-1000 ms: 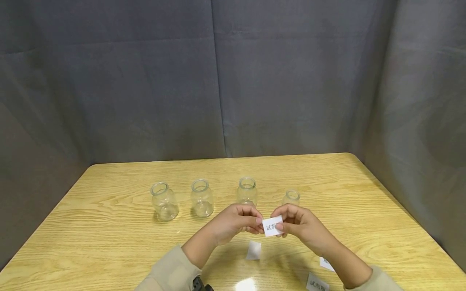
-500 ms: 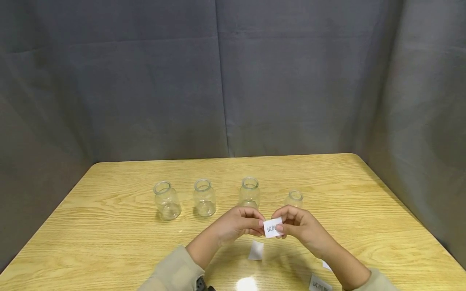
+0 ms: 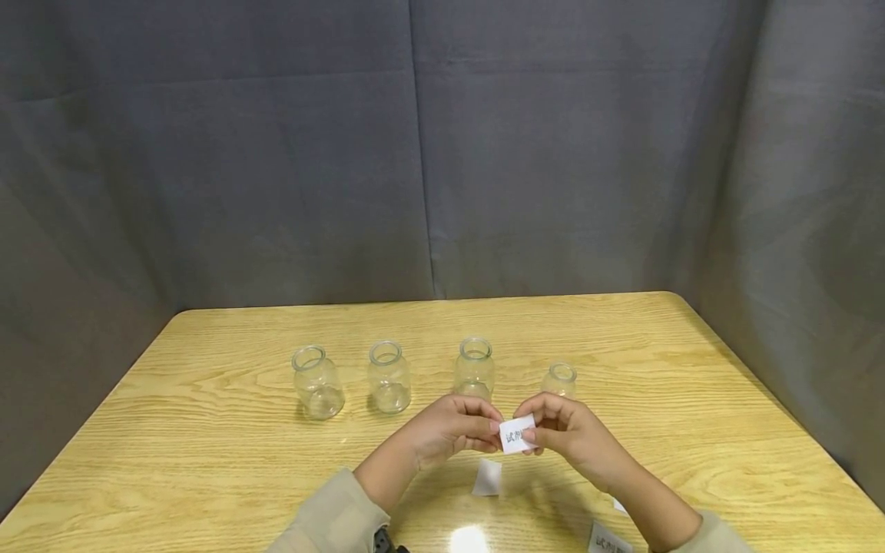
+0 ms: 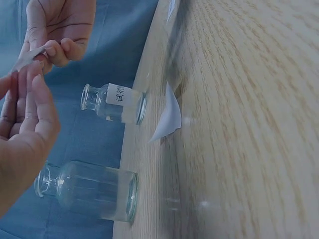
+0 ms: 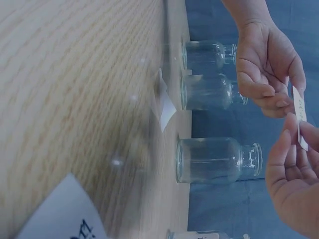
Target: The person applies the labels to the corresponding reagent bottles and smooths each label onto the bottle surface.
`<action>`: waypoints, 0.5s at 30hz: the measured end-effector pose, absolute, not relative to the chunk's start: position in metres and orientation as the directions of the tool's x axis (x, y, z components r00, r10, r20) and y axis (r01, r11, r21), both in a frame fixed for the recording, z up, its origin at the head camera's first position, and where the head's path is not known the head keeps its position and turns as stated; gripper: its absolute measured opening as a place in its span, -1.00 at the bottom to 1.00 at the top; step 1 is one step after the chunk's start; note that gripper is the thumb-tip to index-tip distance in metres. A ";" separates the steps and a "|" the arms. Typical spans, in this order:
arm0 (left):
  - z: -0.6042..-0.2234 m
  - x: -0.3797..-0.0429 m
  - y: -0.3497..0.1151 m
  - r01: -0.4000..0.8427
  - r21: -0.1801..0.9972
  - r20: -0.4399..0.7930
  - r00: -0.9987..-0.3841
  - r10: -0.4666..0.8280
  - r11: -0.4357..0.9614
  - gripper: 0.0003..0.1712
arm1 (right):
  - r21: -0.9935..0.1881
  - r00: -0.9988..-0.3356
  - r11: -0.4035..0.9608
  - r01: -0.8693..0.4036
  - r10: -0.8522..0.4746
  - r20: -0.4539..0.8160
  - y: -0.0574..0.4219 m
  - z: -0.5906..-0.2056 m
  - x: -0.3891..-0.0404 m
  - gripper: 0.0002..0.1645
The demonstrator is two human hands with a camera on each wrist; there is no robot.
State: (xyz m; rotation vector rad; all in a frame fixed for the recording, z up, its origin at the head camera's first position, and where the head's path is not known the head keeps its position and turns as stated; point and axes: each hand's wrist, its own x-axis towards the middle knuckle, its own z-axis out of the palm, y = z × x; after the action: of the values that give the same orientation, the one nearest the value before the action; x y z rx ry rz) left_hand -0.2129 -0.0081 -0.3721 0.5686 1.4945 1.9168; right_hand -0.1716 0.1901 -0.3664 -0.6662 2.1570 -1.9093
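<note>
With the right hand, pinching the label between bent fingers and thumb, drawn together at the tips; with the left hand, pinching the label's opposite edge, with fingers likewise bent. Faced by grey cloth behind and along both sides of the table. Can follow the table's far edge and rounded corners, well beyond the hands, with wood running wide to left and right. Just past the hands, can count three upright glass jars and one small jar at the right end, standing in a row with gaps of wood between. Holding the label in the air over the table, on the near side of the jars: looks white, roughly rectangular, slightly tilted, thin edge-on. Below the hands, can see a curled white slip; near the right forearm, a tag partly out of view and a white sliver. Can read 试剂 on the label before the thumb; 试剂 also on the small jar's sticker and on the tag, with last characters unclear.
</note>
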 end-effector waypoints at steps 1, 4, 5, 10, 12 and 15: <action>-0.372 -0.213 -0.008 -0.212 0.965 -0.043 -0.710 0.703 -0.156 -0.91 | -0.976 -0.885 0.078 -0.205 -0.440 0.151 0.190 -0.367 -0.172 -0.68; -0.373 -0.212 -0.008 -0.193 0.969 -0.037 -0.734 0.678 -0.155 -0.93 | -0.975 -0.905 0.113 -0.193 -0.405 0.132 0.189 -0.366 -0.172 -0.66; -0.373 -0.212 -0.008 -0.185 0.971 -0.037 -0.744 0.668 -0.153 -0.94 | -0.974 -0.915 0.131 -0.187 -0.385 0.124 0.189 -0.366 -0.172 -0.65; -0.375 -0.214 -0.009 -0.154 0.978 -0.036 -0.786 0.617 -0.140 -0.97 | -0.968 -0.950 0.198 -0.154 -0.298 0.090 0.191 -0.366 -0.172 -0.62; -0.376 -0.215 -0.009 -0.142 0.981 -0.031 -0.795 0.605 -0.136 -0.96 | -0.966 -0.956 0.213 -0.144 -0.282 0.081 0.192 -0.366 -0.172 -0.62; -0.377 -0.215 -0.010 -0.122 0.985 -0.027 -0.805 0.593 -0.122 -0.92 | -0.965 -0.960 0.226 -0.135 -0.273 0.070 0.193 -0.366 -0.172 -0.63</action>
State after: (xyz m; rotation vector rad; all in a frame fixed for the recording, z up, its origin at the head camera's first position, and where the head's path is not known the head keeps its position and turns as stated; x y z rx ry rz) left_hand -0.2155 -0.0099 -0.3769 0.5214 1.6770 1.9747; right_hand -0.1718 0.1926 -0.3661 -0.3957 2.3685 -1.8451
